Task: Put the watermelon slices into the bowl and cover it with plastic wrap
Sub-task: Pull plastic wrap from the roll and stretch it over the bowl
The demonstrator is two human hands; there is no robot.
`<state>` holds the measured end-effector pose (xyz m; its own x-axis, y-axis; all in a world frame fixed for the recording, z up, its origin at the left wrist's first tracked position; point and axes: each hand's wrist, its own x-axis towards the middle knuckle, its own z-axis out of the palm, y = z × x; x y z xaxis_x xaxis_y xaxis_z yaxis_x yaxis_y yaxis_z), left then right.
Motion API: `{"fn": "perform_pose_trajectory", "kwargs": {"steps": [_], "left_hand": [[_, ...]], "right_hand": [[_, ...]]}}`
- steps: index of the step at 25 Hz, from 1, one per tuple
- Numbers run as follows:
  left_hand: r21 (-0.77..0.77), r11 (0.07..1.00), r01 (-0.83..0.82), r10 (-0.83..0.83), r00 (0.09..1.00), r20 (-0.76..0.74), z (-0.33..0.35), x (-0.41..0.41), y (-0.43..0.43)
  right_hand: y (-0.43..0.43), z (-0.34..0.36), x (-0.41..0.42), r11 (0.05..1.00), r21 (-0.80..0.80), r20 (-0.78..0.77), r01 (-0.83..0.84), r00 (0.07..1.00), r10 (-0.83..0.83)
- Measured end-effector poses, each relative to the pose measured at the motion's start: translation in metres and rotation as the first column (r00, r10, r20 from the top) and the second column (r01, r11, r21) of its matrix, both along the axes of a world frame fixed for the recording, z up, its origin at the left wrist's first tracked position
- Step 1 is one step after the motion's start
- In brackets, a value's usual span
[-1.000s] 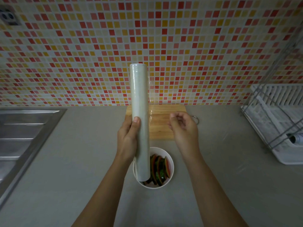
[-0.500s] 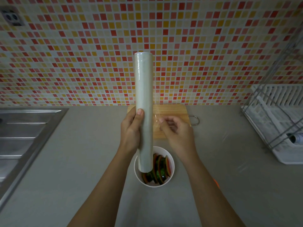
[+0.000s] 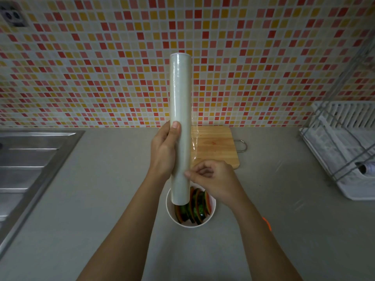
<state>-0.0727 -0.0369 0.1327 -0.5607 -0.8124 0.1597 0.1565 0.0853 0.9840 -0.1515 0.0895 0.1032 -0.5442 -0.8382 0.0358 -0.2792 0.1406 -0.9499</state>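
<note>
The bowl point(image 3: 190, 220) on the counter point(image 3: 101, 199) holds the slices point(image 3: 194, 207). Above it, the roll point(image 3: 180, 126) stands upright, gripped by the left hand point(image 3: 162, 153). The right hand point(image 3: 213, 179) pinches the film edge on the roll's right side, so the pull should go rightward.

The plastic wrap roll point(image 3: 180, 126) looks glossy and translucent, a clear film edge loose at its right. The cutting board point(image 3: 215, 147) is pale matt wood with a metal loop. The surface point(image 3: 101, 199) is matt grey; the sink point(image 3: 30, 159) at left, brushed metal; the bowl point(image 3: 212, 211), smooth white.
</note>
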Motion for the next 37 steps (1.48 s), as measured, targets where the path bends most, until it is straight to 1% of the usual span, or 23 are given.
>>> {"fn": "perform_pose_trajectory", "kwargs": {"steps": [2, 5, 9, 13, 16, 18, 19, 20, 23, 24, 25, 27, 28, 29, 30, 31, 32, 33, 34, 35, 37], "left_hand": [[0.011, 1.0, 0.012, -0.013, 1.0, 0.014, 0.001, 0.0, -0.002], [0.081, 0.996, 0.022, -0.022, 1.0, -0.005, 0.002, 0.0, -0.007], [0.107, 0.994, 0.032, -0.03, 0.999, -0.02, 0.005, -0.001, -0.007], [0.094, 0.995, 0.017, -0.019, 1.0, 0.018, 0.009, -0.002, -0.006], [0.112, 0.994, 0.01, -0.016, 0.998, 0.053, 0.011, -0.002, -0.009], [0.126, 0.992, 0.008, -0.016, 0.998, 0.063, 0.013, -0.002, -0.009], [0.13, 0.992, 0.01, -0.019, 0.998, 0.065, 0.014, -0.002, -0.009], [0.137, 0.991, 0.013, -0.022, 0.998, 0.064, 0.014, -0.003, -0.008], [0.14, 0.99, 0.022, -0.033, 0.996, 0.078, 0.014, -0.005, -0.005], [0.134, 0.991, 0.023, -0.036, 0.994, 0.099, 0.014, -0.004, -0.005], [0.127, 0.992, 0.026, -0.043, 0.991, 0.125, 0.013, -0.003, -0.006], [0.125, 0.991, 0.041, -0.064, 0.981, 0.182, 0.011, 0.001, -0.007], [0.132, 0.99, 0.046, -0.074, 0.973, 0.217, 0.009, 0.003, -0.007], [0.142, 0.989, 0.046, -0.082, 0.964, 0.253, 0.005, 0.004, -0.005], [0.147, 0.988, 0.045, -0.087, 0.953, 0.29, 0.0, 0.006, -0.002], [0.15, 0.987, 0.049, -0.096, 0.941, 0.323, -0.006, 0.008, 0.003], [0.162, 0.985, 0.061, -0.114, 0.933, 0.342, -0.013, 0.01, 0.01], [0.183, 0.98, 0.081, -0.141, 0.927, 0.347, -0.021, 0.012, 0.016], [0.203, 0.973, 0.106, -0.173, 0.922, 0.347, -0.028, 0.013, 0.023], [0.217, 0.968, 0.125, -0.197, 0.917, 0.348, -0.035, 0.015, 0.028], [0.23, 0.967, 0.111, -0.191, 0.911, 0.366, -0.044, 0.015, 0.035]], "right_hand": [[0.001, 0.0, -0.002, 1.0, 0.005, -0.017, -0.024, 1.0, 0.025], [0.008, 0.003, -0.015, 0.998, 0.059, -0.02, -0.027, 0.999, 0.028], [0.013, 0.002, -0.01, 0.967, 0.202, 0.042, -0.158, 0.987, 0.152], [0.011, -0.003, -0.002, 0.981, 0.141, -0.019, -0.133, 0.99, 0.137], [0.019, -0.002, -0.018, 0.958, 0.243, -0.049, -0.152, 0.984, 0.169], [0.025, -0.002, -0.026, 0.929, 0.311, -0.007, -0.202, 0.977, 0.215], [0.026, -0.002, -0.024, 0.923, 0.313, 0.034, -0.224, 0.974, 0.224], [0.025, -0.004, -0.019, 0.931, 0.282, 0.072, -0.233, 0.973, 0.221], [0.015, -0.018, -0.005, 0.97, 0.125, 0.127, -0.209, 0.973, 0.193], [0.016, -0.022, -0.006, 0.97, 0.111, 0.163, -0.217, 0.967, 0.198], [0.02, -0.025, -0.01, 0.953, 0.152, 0.2, -0.262, 0.952, 0.23], [0.028, -0.03, -0.021, 0.869, 0.315, 0.238, -0.382, 0.918, 0.318], [0.029, -0.03, -0.025, 0.865, 0.354, 0.244, -0.356, 0.928, 0.282], [0.027, -0.028, -0.026, 0.904, 0.337, 0.261, -0.262, 0.949, 0.178], [0.019, -0.026, -0.023, 0.951, 0.283, 0.31, -0.124, 0.95, 0.032], [0.009, -0.023, -0.018, 0.974, 0.226, 0.376, 0.0, 0.923, -0.087], [-0.003, -0.018, -0.011, 0.98, 0.184, 0.445, 0.076, 0.882, -0.152], [-0.013, -0.016, -0.005, 0.981, 0.151, 0.499, 0.123, 0.847, -0.183], [-0.021, -0.017, 0.0, 0.978, 0.121, 0.514, 0.171, 0.832, -0.209], [-0.026, -0.019, 0.005, 0.968, 0.087, 0.495, 0.234, 0.833, -0.246], [-0.03, -0.024, 0.012, 0.923, 0.033, 0.398, 0.384, 0.842, -0.365]]}}
